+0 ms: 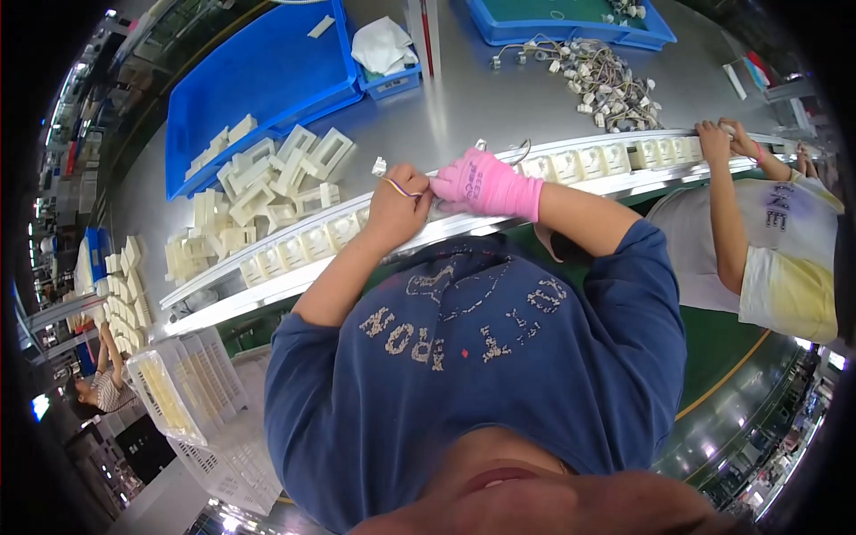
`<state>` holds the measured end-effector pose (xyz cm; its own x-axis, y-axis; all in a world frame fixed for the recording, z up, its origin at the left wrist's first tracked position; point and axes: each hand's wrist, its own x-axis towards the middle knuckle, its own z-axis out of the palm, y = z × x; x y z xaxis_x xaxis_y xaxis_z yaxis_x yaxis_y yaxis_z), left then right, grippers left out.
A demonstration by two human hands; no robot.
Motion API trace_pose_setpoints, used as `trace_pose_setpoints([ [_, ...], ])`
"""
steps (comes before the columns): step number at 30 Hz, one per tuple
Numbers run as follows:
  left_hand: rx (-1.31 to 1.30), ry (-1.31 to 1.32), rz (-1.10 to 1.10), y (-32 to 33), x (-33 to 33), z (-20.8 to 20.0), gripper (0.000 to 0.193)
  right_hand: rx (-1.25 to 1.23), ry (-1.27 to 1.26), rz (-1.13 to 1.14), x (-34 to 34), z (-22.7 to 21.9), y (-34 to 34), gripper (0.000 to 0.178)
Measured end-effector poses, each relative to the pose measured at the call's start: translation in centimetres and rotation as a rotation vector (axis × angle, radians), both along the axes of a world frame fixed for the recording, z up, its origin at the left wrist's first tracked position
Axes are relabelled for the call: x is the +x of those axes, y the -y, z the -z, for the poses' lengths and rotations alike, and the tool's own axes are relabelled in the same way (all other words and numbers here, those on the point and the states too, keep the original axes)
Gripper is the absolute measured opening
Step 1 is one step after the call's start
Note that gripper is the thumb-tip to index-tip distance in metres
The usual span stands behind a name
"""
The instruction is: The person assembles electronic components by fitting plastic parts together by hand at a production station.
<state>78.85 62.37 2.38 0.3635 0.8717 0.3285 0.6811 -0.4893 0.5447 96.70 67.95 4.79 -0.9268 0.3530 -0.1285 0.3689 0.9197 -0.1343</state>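
My bare left hand point(399, 207) is closed around a thin coloured wire lead point(403, 189), whose white connector point(379, 167) sticks out beyond the fingers. Right beside it, my right hand point(486, 185), in a pink glove, is bent closed over the rail; whatever its fingers pinch is hidden. Past the glove a grey wire point(517, 152) curves out, with a small white connector end near it. Both hands are over a metal rail point(214, 308) that carries a row of cream plastic housings point(316, 242), and they cover the housings beneath them.
Loose cream plastic frames point(276, 174) are heaped by a large blue tray point(259, 71). White cloth point(383, 46) tops a small blue bin point(394, 82). Wire leads point(611, 85) pile up near another blue tray point(571, 34). A co-worker's hands point(713, 141) work at right; white baskets point(192, 383) stand at left.
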Motion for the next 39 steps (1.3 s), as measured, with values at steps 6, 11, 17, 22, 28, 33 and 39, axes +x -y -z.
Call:
trace_pose_setpoints([
  [6,0.009,0.016,-0.233,1.2,1.3,0.4,0.021,0.144,-0.42,0.167,0.0,1.4,2.9,0.018],
  [11,-0.019,-0.029,-0.203,1.6,1.3,0.5,0.019,0.098,-0.402,0.28,-0.5,1.2,3.9,0.016],
  [17,-0.028,-0.044,-0.262,1.6,1.5,0.1,0.017,0.107,-0.543,0.375,-0.8,1.9,4.6,0.021],
  [22,-0.068,-0.241,-0.218,0.9,2.1,0.0,0.016,0.001,-0.128,0.278,-0.8,0.0,3.2,0.023],
  [28,0.046,-0.24,-0.099,0.4,1.6,1.4,0.015,0.223,-0.551,0.015,-0.9,-3.3,0.9,0.046],
  [33,0.066,-0.3,-0.113,0.7,1.2,0.8,0.012,0.183,-0.209,-0.101,-0.6,-2.3,-1.0,0.03],
  [39,0.116,-0.237,-0.159,0.8,1.3,1.1,0.012,-0.062,-0.249,-0.013,-0.8,-2.6,-0.9,0.023],
])
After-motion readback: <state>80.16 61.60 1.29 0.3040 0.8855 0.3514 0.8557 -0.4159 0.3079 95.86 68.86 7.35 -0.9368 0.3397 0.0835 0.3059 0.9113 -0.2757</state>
